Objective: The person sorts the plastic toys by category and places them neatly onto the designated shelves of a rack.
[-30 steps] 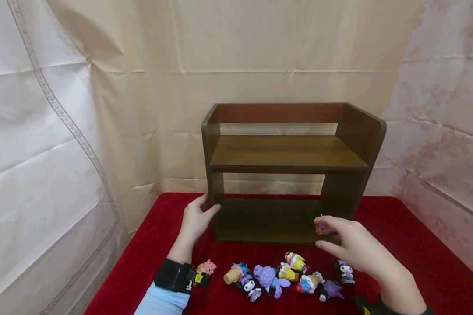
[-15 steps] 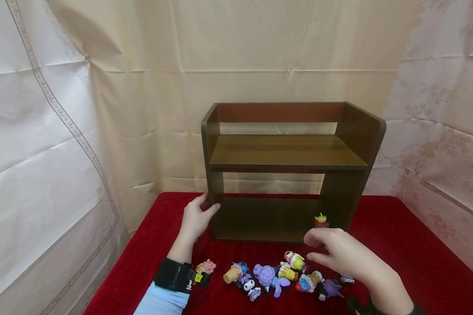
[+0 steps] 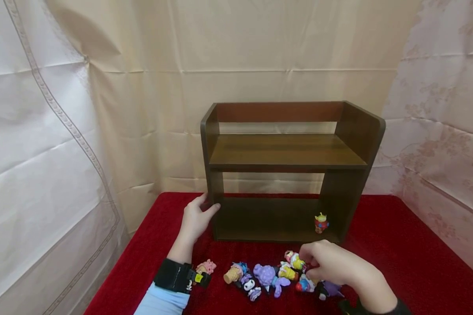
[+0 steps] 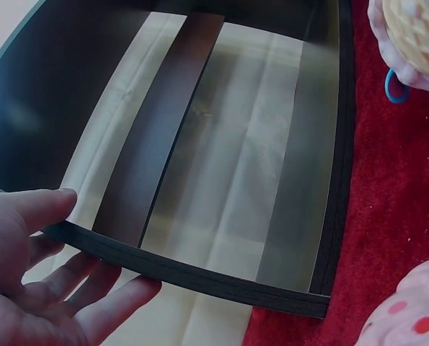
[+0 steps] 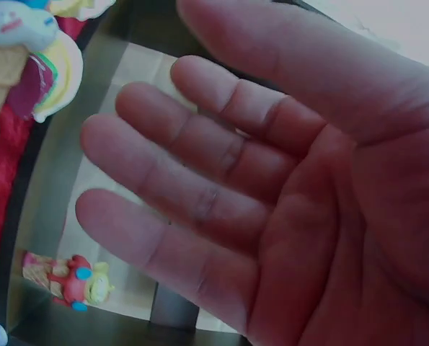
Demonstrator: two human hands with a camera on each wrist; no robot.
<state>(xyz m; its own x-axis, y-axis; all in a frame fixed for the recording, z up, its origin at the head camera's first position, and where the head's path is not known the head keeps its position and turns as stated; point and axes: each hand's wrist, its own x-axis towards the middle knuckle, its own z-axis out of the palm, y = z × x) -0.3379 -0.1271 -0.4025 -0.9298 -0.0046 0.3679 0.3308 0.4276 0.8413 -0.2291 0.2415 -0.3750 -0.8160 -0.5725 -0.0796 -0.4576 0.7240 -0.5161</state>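
At the left side of a dark brown two-tier shelf (image 3: pixel 287 151), my left hand (image 3: pixel 196 221) grips the edge of the side panel, thumb inside and fingers outside. A small figurine (image 3: pixel 321 223) with a yellow-green head and red body stands at the right end of the lower tier. My right hand (image 3: pixel 335 264) is in front of the shelf, over the right part of a row of toy figurines, and partly hides them. Its fingers (image 5: pixel 200 194) are extended and hold nothing in the right wrist view. Beneath it show a blue-and-white figurine (image 3: pixel 306 285) and a dark purple one (image 3: pixel 331 289).
Along the red cloth (image 3: pixel 142 262) lie a pink figurine (image 3: pixel 207 265), an ice-cream-cone one (image 3: pixel 233 274), a black-and-white one (image 3: pixel 251 289), a purple one (image 3: pixel 265 275) and yellow ones (image 3: pixel 287 273). Cream curtains (image 3: pixel 260 52) hang behind the shelf.
My right hand has let go of the red-bodied figurine, which now stands on the lower tier, and moved down toward the figurines in front. The left hand stays on the side panel.
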